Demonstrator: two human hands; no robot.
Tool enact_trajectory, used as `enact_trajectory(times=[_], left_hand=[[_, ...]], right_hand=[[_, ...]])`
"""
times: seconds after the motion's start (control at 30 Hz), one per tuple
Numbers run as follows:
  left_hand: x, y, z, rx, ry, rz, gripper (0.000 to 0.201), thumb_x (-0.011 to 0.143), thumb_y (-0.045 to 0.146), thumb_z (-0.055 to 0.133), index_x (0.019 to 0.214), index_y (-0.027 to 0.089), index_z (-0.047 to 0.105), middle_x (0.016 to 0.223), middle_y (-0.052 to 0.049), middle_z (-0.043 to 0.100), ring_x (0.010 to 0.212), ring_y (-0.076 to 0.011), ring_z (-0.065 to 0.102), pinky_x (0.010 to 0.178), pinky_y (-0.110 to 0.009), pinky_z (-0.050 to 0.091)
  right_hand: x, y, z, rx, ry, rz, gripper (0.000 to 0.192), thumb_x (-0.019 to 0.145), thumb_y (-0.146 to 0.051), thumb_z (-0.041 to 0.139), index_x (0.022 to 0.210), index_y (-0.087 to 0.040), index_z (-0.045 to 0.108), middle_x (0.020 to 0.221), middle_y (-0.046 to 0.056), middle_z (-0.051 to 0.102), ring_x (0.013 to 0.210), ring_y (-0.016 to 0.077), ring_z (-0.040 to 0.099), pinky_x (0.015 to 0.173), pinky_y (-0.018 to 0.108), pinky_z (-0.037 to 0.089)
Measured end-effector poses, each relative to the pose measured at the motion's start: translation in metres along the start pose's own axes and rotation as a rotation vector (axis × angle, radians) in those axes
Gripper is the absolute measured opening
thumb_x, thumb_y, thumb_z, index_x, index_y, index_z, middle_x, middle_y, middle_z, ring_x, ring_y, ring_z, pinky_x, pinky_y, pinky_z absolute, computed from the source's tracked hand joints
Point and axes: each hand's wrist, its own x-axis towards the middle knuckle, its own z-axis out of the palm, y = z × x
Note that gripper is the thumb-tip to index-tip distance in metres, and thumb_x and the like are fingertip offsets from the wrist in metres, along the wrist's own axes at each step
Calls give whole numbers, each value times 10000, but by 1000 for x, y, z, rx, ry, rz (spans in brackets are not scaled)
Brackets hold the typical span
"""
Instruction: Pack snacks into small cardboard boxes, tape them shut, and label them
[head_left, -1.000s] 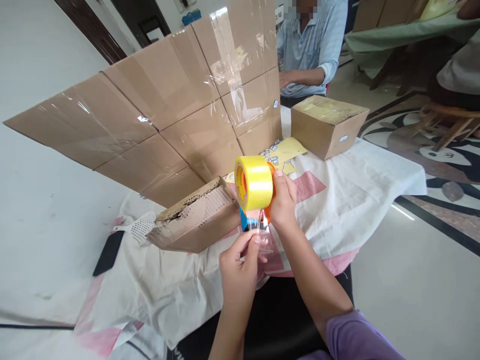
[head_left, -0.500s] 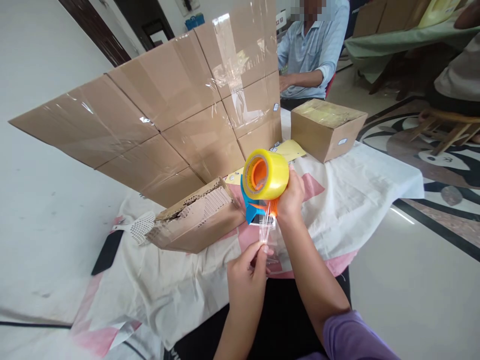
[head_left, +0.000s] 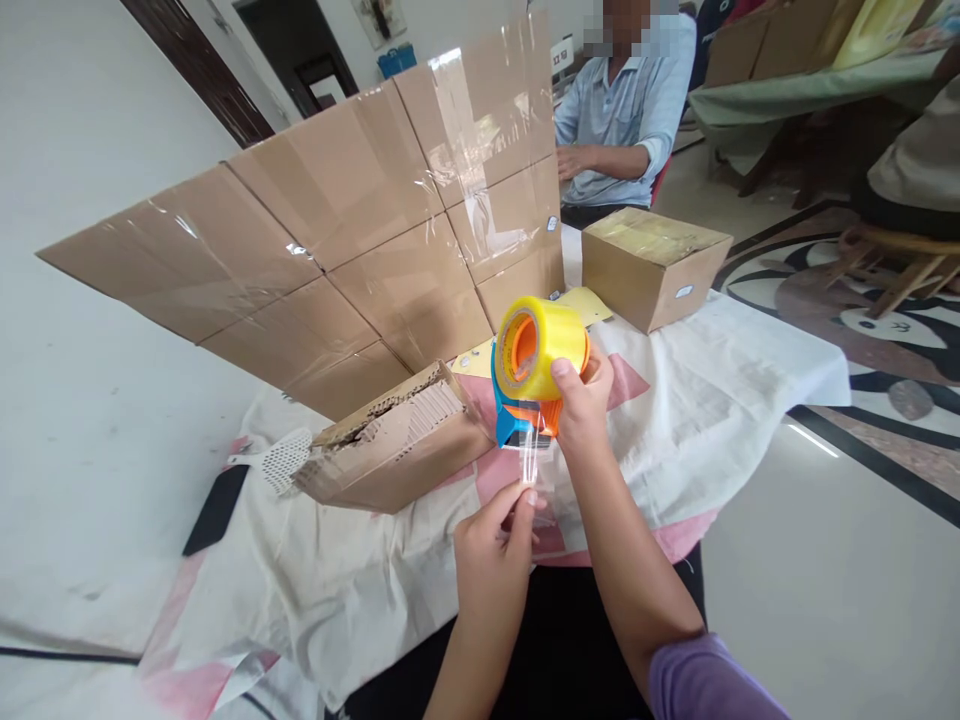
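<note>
Head view takes in, beyond both hands, a wide cardboard sheet (head_left: pixel 315 240) of flattened, taped panels standing tilted across the counter (head_left: pixel 750 370), which is draped in a white and pink cloth. Further off to the right of the hands sits a closed cardboard box (head_left: pixel 652 262), and past it a seated person in a pale blue shirt (head_left: pixel 626 110). Just left of the hands lies a smaller torn carton (head_left: pixel 397 445) on its side, its corrugated edge showing. The right hand (head_left: pixel 581 400) is clamped around a blue and orange tape dispenser (head_left: pixel 517 420) carrying a yellow tape roll (head_left: pixel 541 345), held up off the cloth. Directly below it the left hand (head_left: pixel 499 545) pinches the free end of the clear tape strip (head_left: pixel 531 465) between thumb and fingertips, so the two hands are close but apart, joined only by the tape. To draw the strip out well, I would judge it best to keep it taut and flat, pulling straight away from the cutter so it does not twist or stick to itself.
</note>
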Motion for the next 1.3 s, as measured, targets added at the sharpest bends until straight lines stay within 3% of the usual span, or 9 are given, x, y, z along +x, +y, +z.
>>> enact_trajectory(times=[0.2,0.5,0.6,0.73,0.9,1.07,1.2,1.3], left_hand=[[-1,1,6,-15,-4,16,289,960,415,586,992,229,806,771,-37,784,547,-154,672,590,-255,581],[0,11,5,-175,-95,-97,247,948,383,609,988,216,786,835,-39,795,542,-132,679,550,-223,585],[-1,9,5,-184,-100,-92,252,948,384,607,988,213,788,861,-53,800,540,-137,680,555,-234,590],[0,6,5,-190,-96,-107,258,945,393,610,1007,214,786,871,-55,801,562,-140,681,543,-227,580],[3,6,1,-158,-86,-130,272,943,403,606,1000,209,787,861,-48,797,574,-140,669,558,-230,574],[2,-3,-5,-91,-73,-110,276,945,406,602,992,209,790,790,-31,778,557,-138,654,579,-233,556],[3,-14,-7,-108,-73,-127,288,931,430,617,1000,209,789,766,-25,766,521,-141,634,532,-243,528],[11,-22,-11,-80,-63,-53,261,940,396,606,918,207,785,652,6,702,518,-137,614,541,-242,500]], right_hand=[[5,-3,-4,-4,-1,33,567,623,-539,914,1009,-222,645,931,46,715,797,204,677,737,355,602],[6,-2,-1,37,-6,136,468,637,-506,889,910,-217,642,840,31,710,714,199,670,649,347,603],[4,-1,-2,42,-11,111,357,707,-457,827,907,-223,647,799,21,710,701,200,669,652,346,600],[3,1,-2,41,-128,94,203,814,-429,682,804,-228,652,709,41,687,704,239,684,651,391,604],[0,-6,1,0,-212,131,245,857,-458,635,792,-223,653,776,75,716,763,263,710,711,426,623],[-5,-18,2,-115,-171,189,335,881,-572,655,972,-250,639,857,66,722,740,244,700,691,397,611],[-11,-26,0,-287,-151,141,435,930,-679,555,1084,-284,654,1018,77,718,903,268,693,778,408,600],[-18,-33,3,-237,-185,216,489,957,-707,485,1125,-284,663,1021,80,720,963,286,695,791,413,593]])
